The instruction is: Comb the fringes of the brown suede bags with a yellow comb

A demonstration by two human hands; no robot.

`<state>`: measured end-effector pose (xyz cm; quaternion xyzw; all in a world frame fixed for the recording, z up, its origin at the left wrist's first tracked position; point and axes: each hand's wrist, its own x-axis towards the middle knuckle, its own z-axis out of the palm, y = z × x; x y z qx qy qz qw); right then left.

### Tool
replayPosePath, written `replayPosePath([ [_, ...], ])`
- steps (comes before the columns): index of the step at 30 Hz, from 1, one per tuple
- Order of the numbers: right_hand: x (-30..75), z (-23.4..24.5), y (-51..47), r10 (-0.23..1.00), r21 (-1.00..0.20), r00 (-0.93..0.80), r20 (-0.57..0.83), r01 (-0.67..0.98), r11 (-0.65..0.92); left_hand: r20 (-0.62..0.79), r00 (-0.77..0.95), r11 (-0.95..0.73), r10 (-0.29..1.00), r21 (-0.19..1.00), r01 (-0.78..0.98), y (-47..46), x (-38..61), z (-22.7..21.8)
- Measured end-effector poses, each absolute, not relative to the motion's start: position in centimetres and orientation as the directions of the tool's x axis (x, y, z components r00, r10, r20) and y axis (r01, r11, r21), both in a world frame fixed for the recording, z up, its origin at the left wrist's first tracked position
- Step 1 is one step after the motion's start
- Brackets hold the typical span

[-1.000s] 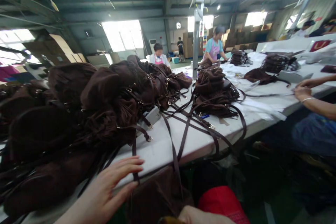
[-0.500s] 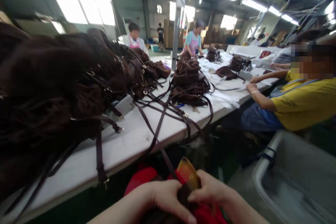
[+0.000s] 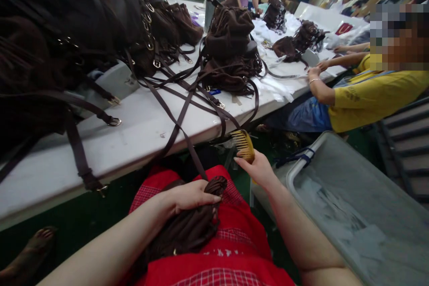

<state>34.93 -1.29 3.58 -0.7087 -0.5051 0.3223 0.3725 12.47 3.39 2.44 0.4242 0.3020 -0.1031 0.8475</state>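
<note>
A: Fringed bag (image 3: pixel 192 229) and comb (image 3: pixel 248 147)?
B: Bag matt, suede-like; comb smooth, faintly glossy.
A: At the near edge of the table (image 3: pixel 134 143)?
B: Strap (image 3: pixel 77 152) smooth, leather-like; buckle (image 3: pixel 102 189) shiny metal; tabletop glossy.

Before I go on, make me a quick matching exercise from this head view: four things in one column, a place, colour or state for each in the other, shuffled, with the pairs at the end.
Things
1. comb
2. brown fringe
3. tub
4. co-worker's shirt

Places, colours or states
A. grey, with pale scraps inside
B. yellow, with short sleeves
C. held in the right hand, apart from the fringe
D. gripped by the left hand, over the red apron

Pairs
1-C
2-D
3-A
4-B
</note>
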Motion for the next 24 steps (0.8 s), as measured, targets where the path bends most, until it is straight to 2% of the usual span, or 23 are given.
replayPosePath([
  [2,33.6,4.3,-3.2,0.967,-0.803,0.251,-0.035,0.569,-0.177,-0.62,0.78,0.62,0.088,0.647,0.444,3.5,12.6,2.3],
  [5,30.1,4.2,-6.2,0.993,-0.722,0.072,-0.094,0.682,-0.118,-0.584,0.794,0.595,0.169,0.703,0.391,3.5,12.9,1.9],
  [8,27.3,2.7,-7.8,0.989,-0.535,-0.004,-0.147,0.841,-0.076,-0.505,0.827,0.531,0.247,0.785,0.32,3.1,12.9,2.0],
  [11,27.0,1.5,-7.6,0.99,-0.343,0.037,-0.138,0.936,-0.083,-0.445,0.844,0.392,0.299,0.864,0.316,2.3,12.8,3.0],
  [13,27.8,1.1,-7.0,0.991,-0.237,0.073,-0.111,0.967,-0.098,-0.416,0.797,0.255,0.437,0.907,0.334,1.7,12.9,3.6],
  [16,29.1,0.9,-6.0,0.989,-0.123,0.128,-0.081,0.983,-0.137,-0.402,0.641,0.106,0.654,0.888,0.448,0.8,13.2,3.7],
  [17,29.4,0.8,-5.6,0.984,-0.1,0.157,-0.078,0.981,-0.165,-0.413,0.628,0.085,0.659,0.871,0.483,0.6,13.5,3.4],
  [21,30.7,0.2,-4.3,0.937,-0.09,0.328,-0.12,0.936,-0.339,-0.489,0.701,0.067,0.519,0.841,0.537,0.3,15.4,2.1],
  [24,31.8,-0.5,-3.4,0.907,-0.111,0.391,-0.154,0.906,-0.409,-0.474,0.674,-0.022,0.567,0.809,0.587,0.4,17.2,1.4],
])
